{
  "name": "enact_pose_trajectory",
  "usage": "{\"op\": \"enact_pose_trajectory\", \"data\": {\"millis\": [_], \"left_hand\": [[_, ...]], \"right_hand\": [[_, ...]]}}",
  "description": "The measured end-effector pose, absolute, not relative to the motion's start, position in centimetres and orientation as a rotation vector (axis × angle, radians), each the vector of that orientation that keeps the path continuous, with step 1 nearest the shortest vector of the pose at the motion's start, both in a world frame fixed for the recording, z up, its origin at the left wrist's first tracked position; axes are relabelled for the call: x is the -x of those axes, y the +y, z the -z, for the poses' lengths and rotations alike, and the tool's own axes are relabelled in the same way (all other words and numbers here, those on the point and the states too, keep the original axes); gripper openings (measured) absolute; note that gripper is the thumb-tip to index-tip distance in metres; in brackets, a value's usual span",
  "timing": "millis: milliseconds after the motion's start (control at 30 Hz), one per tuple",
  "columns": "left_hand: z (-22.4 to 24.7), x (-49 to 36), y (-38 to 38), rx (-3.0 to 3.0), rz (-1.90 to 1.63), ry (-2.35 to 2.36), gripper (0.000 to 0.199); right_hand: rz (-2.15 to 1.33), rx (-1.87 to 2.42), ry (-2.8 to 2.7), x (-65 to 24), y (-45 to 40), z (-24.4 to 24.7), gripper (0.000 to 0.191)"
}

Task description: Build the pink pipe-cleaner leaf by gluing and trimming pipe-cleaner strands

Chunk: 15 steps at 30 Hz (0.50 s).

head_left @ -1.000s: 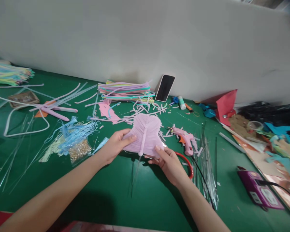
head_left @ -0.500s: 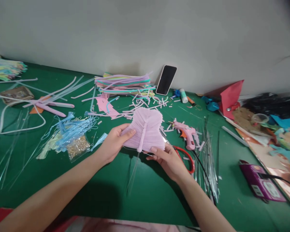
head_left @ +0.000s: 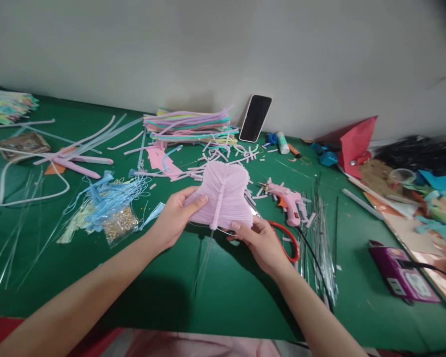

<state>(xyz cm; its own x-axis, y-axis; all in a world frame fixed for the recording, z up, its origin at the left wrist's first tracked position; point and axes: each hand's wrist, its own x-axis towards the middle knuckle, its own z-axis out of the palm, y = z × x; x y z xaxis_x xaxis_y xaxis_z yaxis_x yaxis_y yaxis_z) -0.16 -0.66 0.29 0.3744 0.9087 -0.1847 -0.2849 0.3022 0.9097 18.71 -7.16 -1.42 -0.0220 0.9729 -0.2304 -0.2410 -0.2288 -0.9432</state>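
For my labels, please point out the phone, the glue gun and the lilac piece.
Phone (head_left: 256, 119), head view: dark screen.
Glue gun (head_left: 290, 201), head view: pink body.
Lilac piece (head_left: 220, 198), head view: its central ridge.

Fingers (head_left: 198, 204) partly hide the lilac piece (head_left: 232, 196) (its edges).

Shaped chenille-stem piece (head_left: 233, 196) lilac throughout, its fine parallel ribs slanting in to a midrib of matching lilac, against deep green tabletop (head_left: 152, 292) and grey wall (head_left: 134, 54). Chenille-stem bundle (head_left: 193, 124) streaked lilac, pink, turquoise and yellow; tassels (head_left: 115, 196) sky blue and pale green, beads (head_left: 121, 224) gold. Glue gun (head_left: 292, 206) pink with orange trigger (head_left: 281, 202); scissors handle (head_left: 298, 248) red, phone (head_left: 255, 119) black-screened with pale edge, folded paper (head_left: 353, 146) red.
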Motion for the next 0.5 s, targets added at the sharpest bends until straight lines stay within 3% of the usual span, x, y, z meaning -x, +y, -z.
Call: {"op": "enact_pose_trajectory", "data": {"millis": [200,500], "left_hand": [[-0.37,-0.01,-0.8,-0.939,-0.909,0.813,0.036],[-0.37,-0.07,-1.05,-0.991,-0.934,0.822,0.032]], "right_hand": [[-1.282,1.278,-0.905,-18.55,-7.16,1.41,0.016],[-1.323,1.263,-0.835,-18.22,-7.12,1.03,0.02]]}}
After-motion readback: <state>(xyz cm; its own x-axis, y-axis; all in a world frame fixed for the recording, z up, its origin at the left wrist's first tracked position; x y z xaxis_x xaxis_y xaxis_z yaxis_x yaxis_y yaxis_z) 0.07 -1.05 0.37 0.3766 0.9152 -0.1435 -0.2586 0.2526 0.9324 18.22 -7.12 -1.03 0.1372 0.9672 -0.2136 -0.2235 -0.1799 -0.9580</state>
